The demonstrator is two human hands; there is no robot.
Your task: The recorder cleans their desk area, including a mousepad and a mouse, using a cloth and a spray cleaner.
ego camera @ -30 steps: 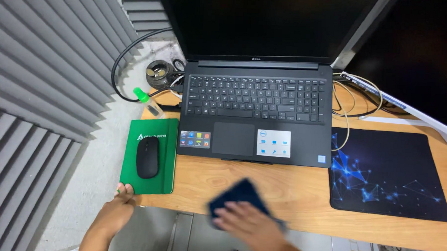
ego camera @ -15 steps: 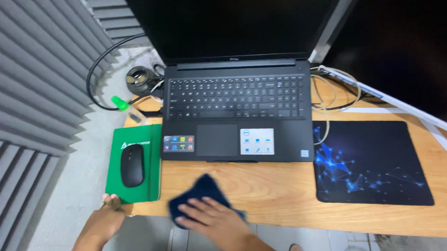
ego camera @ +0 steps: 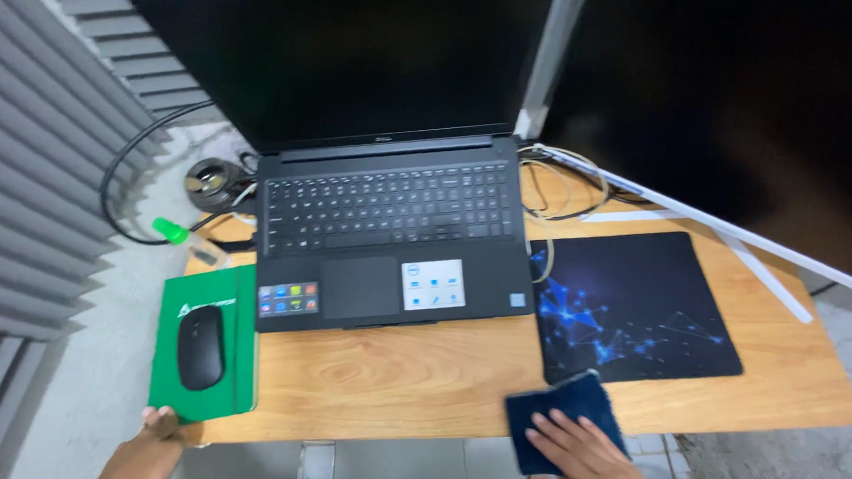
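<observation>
The right hand [ego camera: 584, 453] lies flat, fingers spread, on a dark blue cloth [ego camera: 560, 416] at the front edge of the wooden desk [ego camera: 393, 371], just below the dark mouse pad [ego camera: 631, 303]. The step in hand seems to be wiping the desk, and continuing it calls for steady pressure on the cloth. The left hand [ego camera: 150, 447] grips the desk corner beside the green pad [ego camera: 205, 345]; whether its fingers are curled or straight I cannot tell.

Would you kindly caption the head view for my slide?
Right hand presses a dark blue cloth on the wooden desk's front edge; left hand touches the green pad.
</observation>
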